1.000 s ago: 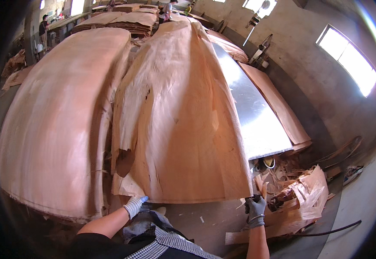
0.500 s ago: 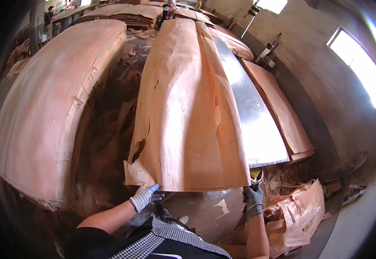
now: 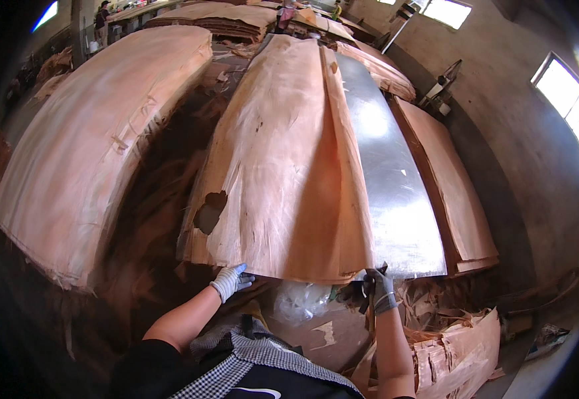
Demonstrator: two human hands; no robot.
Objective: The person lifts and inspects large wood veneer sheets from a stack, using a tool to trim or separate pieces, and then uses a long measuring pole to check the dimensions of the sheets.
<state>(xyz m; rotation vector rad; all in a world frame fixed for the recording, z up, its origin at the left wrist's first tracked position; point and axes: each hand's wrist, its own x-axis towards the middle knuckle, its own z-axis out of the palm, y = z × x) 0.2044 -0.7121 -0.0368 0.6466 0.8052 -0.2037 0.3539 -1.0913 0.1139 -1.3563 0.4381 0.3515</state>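
A long, thin wood veneer sheet lies over a shiny metal-topped table, with a raised fold along its right side and a ragged dark hole near its left near corner. My left hand, in a pale striped glove, is closed on the sheet's near edge, thumb on top and fingers beneath. At the near right corner, my right hand in a grey glove pinches the edge; its fingertips are partly hidden.
A tall veneer stack stands to the left, another stack to the right. Torn veneer scraps sit in a pile at lower right. Clear plastic lies below the table edge. A far worker is at back left.
The veneer sheet has come down flatter and shifted left, baring more of the metal top on its right. Both hands moved slightly forward with its near edge.
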